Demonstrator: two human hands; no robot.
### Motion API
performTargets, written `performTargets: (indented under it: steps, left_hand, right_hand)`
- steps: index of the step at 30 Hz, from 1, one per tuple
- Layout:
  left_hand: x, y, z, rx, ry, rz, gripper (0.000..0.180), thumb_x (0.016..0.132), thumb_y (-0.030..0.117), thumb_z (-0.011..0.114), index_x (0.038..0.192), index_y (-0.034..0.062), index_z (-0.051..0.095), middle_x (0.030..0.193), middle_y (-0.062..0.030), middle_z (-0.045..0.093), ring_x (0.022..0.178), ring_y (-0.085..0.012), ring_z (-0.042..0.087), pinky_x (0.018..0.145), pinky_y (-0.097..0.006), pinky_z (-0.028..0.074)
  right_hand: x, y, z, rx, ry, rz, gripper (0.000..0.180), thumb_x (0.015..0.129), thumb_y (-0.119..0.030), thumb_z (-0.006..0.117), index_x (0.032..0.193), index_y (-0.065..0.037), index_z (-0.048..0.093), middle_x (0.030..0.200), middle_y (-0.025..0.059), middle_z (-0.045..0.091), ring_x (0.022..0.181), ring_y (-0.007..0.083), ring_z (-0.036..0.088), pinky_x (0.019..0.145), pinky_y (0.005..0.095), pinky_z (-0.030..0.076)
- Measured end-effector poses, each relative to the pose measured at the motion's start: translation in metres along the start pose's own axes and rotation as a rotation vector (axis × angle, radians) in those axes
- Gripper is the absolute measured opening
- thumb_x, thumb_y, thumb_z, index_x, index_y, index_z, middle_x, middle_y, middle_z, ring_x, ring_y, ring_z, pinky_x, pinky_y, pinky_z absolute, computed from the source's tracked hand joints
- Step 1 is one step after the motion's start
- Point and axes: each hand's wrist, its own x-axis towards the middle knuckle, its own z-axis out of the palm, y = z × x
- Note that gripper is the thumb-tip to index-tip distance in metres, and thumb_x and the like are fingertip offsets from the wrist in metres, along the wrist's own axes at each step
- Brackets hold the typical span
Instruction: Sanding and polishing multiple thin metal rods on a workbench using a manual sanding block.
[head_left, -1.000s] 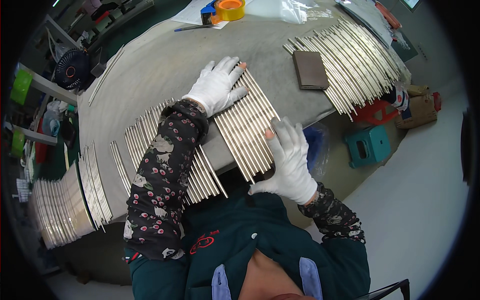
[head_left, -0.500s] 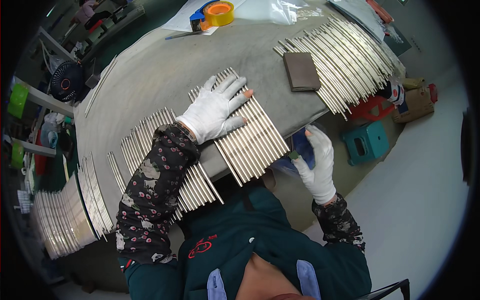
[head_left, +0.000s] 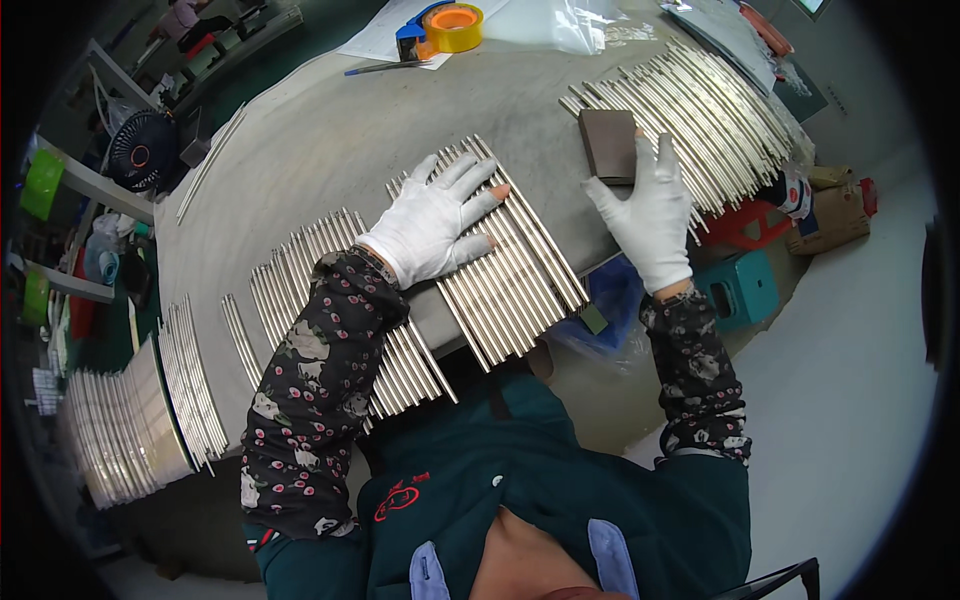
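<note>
My left hand (head_left: 430, 225), in a white glove with bare fingertips, lies flat with fingers spread on a middle group of silver metal rods (head_left: 505, 300). The rods lie side by side, their near ends jutting past the table edge. At the right, my gloved right hand (head_left: 650, 215) is at a dark brown rectangular block (head_left: 607, 143). Its thumb and fingers are stretched apart around the block's near corner; I see no firm grip. The block rests beside a large spread of rods (head_left: 710, 125). A small green piece (head_left: 593, 320) shows at the middle group's right end.
More rods (head_left: 300, 265) lie under and beside my left forearm, with further groups (head_left: 185, 380) at the far left. A yellow tape roll (head_left: 452, 28) in a blue dispenser and a pen (head_left: 385, 68) are at the back. A teal stool (head_left: 745, 285) stands right of the table.
My right hand has moved up and away from the table's near edge to the brown block, leaving the small green piece behind. My left hand stays on the rods.
</note>
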Motion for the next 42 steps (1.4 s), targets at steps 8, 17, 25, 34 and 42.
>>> performTargets:
  steps: [8,17,25,34,42]
  left_hand:
    - [0.000,0.003,-0.004,-0.010,-0.047,-0.017,0.060,0.091,0.046,0.047,0.139,0.0110,0.041,0.147,-0.0164,0.034,0.137,-0.0326,0.029,0.111,-0.054,0.020]
    - [-0.007,0.002,-0.009,-0.040,-0.078,-0.037,0.059,0.092,0.040,0.049,0.142,0.0122,0.035,0.148,-0.0187,0.029,0.138,-0.0359,0.026,0.111,-0.056,0.018]
    - [-0.009,0.001,-0.010,-0.066,-0.068,-0.032,0.059,0.091,0.038,0.049,0.143,0.0124,0.035,0.149,-0.0178,0.029,0.140,-0.0361,0.023,0.111,-0.056,0.017]
    - [-0.006,0.003,-0.006,-0.042,0.002,-0.025,0.056,0.091,0.043,0.049,0.136,0.0096,0.045,0.144,-0.0169,0.036,0.136,-0.0333,0.031,0.110,-0.054,0.022]
    - [-0.004,0.005,-0.009,-0.074,-0.064,-0.059,0.059,0.090,0.036,0.052,0.141,0.0115,0.038,0.148,-0.0176,0.030,0.138,-0.0357,0.026,0.112,-0.054,0.018]
  right_hand:
    - [0.022,-0.004,0.021,-0.231,-0.175,0.083,0.076,0.073,-0.052,0.067,0.131,-0.007,0.051,0.128,0.0280,0.046,0.119,0.0372,0.046,0.098,0.0504,0.035]
    - [-0.044,-0.016,-0.050,0.210,-0.042,-0.119,0.064,0.068,-0.020,0.072,0.127,-0.007,0.052,0.125,0.0270,0.044,0.107,0.0403,0.051,0.090,0.0451,0.045]
    - [-0.121,-0.033,-0.091,0.179,-0.165,-0.123,0.067,0.063,-0.014,0.072,0.127,-0.013,0.053,0.129,0.0271,0.042,0.106,0.0410,0.051,0.088,0.0434,0.047]
    - [-0.128,-0.043,-0.094,0.158,-0.189,-0.125,0.068,0.063,-0.015,0.072,0.128,-0.015,0.053,0.129,0.0292,0.043,0.105,0.0420,0.051,0.087,0.0445,0.047]
    - [-0.106,-0.060,-0.082,0.079,-0.230,-0.220,0.065,0.062,-0.016,0.074,0.124,-0.014,0.055,0.127,0.0303,0.043,0.102,0.0405,0.052,0.084,0.0433,0.047]
